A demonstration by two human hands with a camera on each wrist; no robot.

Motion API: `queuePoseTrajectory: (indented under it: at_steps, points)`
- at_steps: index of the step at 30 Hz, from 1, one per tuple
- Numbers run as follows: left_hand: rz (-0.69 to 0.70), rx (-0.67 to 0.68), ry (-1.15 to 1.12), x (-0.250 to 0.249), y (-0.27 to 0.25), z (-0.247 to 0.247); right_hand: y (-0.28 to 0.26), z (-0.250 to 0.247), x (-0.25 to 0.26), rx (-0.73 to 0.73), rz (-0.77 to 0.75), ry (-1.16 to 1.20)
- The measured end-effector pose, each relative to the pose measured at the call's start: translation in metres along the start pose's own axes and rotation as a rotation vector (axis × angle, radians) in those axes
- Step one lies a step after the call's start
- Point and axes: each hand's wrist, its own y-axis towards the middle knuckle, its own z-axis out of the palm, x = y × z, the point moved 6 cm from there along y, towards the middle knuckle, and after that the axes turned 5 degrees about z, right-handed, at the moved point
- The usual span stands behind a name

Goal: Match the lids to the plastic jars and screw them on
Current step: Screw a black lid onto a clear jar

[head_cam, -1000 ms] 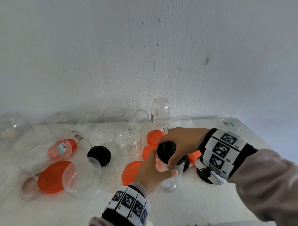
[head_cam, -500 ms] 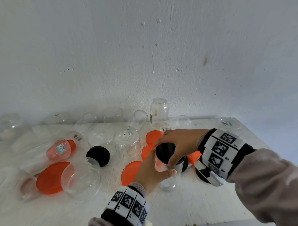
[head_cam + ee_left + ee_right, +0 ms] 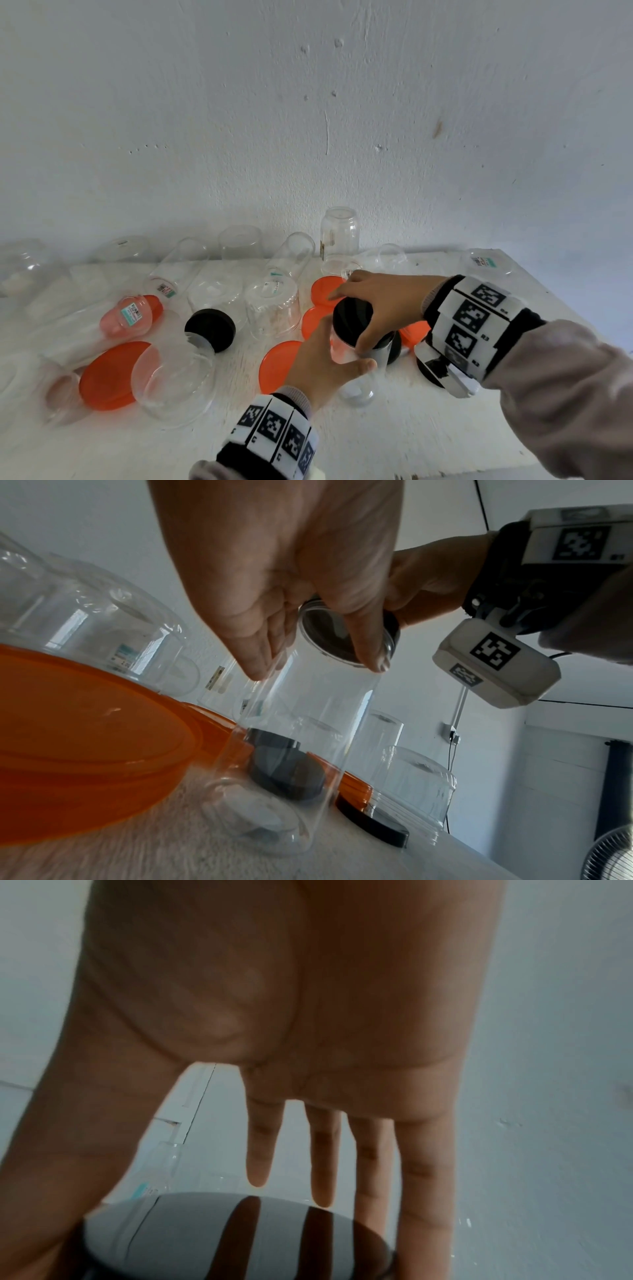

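Centrally in the lower half of the head view, my left hand (image 3: pixel 322 363) was wrapped around a tall clear jar (image 3: pixel 359 380) that stood upright on the white table (image 3: pixel 394 442), fingers and thumb curled against its wall. From the left wrist view the fingers (image 3: pixel 253 653) lay close together on the plastic, and the jar's (image 3: pixel 308 737) base blurred into the tabletop.

My right hand (image 3: pixel 383 301) sat on top, thumb and fingers clamped around the rim of a black lid (image 3: pixel 352 320) over the jar's mouth. I could not tell how far the lid was threaded on, since the hand hid most of the rim. In the right wrist view the palm filled the frame; two fingers (image 3: pixel 260 1150) hung above the lid (image 3: pixel 236 1237), the others ran down its edge, and its lower part was cut off at the frame's bottom.

Left of centre lay a large orange lid (image 3: pixel 113 375), partly covered by a clear jar on its side (image 3: pixel 174 380). A second black lid (image 3: pixel 210 329) lay behind it. The clear jars at the far left were too hazy to separate.
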Motion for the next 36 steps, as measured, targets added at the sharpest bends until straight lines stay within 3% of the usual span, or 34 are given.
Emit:
queuePoseTrajectory:
  at_steps: [10, 16, 20, 27, 33, 36]
  points:
    - [0.016, 0.011, -0.025, 0.000, -0.001, 0.000, 0.005, 0.004, -0.007, -0.199, 0.084, -0.069]
    - [0.022, -0.012, -0.016, 0.000, 0.000, 0.000, 0.000, 0.004, -0.005, -0.016, -0.031, 0.027]
    - [0.026, -0.013, -0.012, 0.000, 0.000, 0.000, -0.001, 0.000, -0.004, -0.048, -0.089, 0.038]
    - [0.029, -0.003, -0.015, -0.002, -0.002, 0.000, 0.002, 0.004, -0.004, -0.219, 0.026, -0.074]
    - [0.042, -0.011, -0.025, -0.001, -0.001, 0.001, -0.002, 0.008, -0.009, -0.064, -0.039, 0.063]
    - [0.040, -0.013, -0.024, 0.000, -0.001, 0.001, -0.003, 0.006, -0.012, -0.091, -0.047, 0.103]
